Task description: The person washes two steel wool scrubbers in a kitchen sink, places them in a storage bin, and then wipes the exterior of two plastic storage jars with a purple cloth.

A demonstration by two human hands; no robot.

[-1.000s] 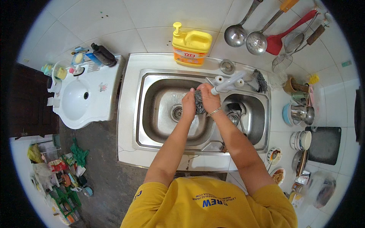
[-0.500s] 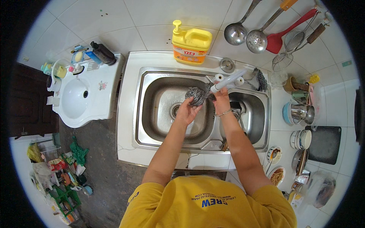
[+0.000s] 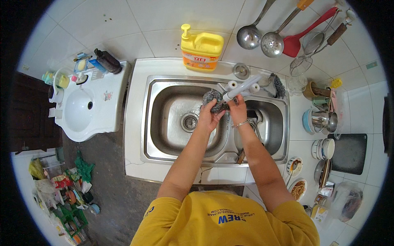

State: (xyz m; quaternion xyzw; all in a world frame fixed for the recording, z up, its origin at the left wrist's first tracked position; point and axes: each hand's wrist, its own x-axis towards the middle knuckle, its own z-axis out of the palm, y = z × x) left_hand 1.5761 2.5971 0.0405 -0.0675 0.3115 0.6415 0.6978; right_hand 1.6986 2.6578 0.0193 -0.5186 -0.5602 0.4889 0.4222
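Note:
My left hand (image 3: 208, 117) is closed on a grey steel wool scrubber (image 3: 211, 96) above the divider side of the large sink basin (image 3: 168, 123). The fingers of my right hand (image 3: 237, 110) are closed beside it, under the white faucet (image 3: 242, 88), on the right end of the same grey, tangled mass. The faucet spout hides part of the right fingers, so whether this is one scrubber or two is unclear. A bracelet circles my right wrist. In the small basin (image 3: 273, 131) lie metal utensils, partly behind my right forearm.
A yellow detergent jug (image 3: 201, 51) stands behind the sink, near a round drain strainer (image 3: 241, 71). Ladles (image 3: 248, 37) and strainers hang on the wall. Bowls (image 3: 323, 148), pots and a black cutting board (image 3: 349, 153) occupy the right counter. A white washbasin (image 3: 78, 110) stands left.
My left hand has moved right with the scrubber, closing the gap to my right hand. The two hands now meet at the grey mass beneath the faucet. The view has shifted slightly.

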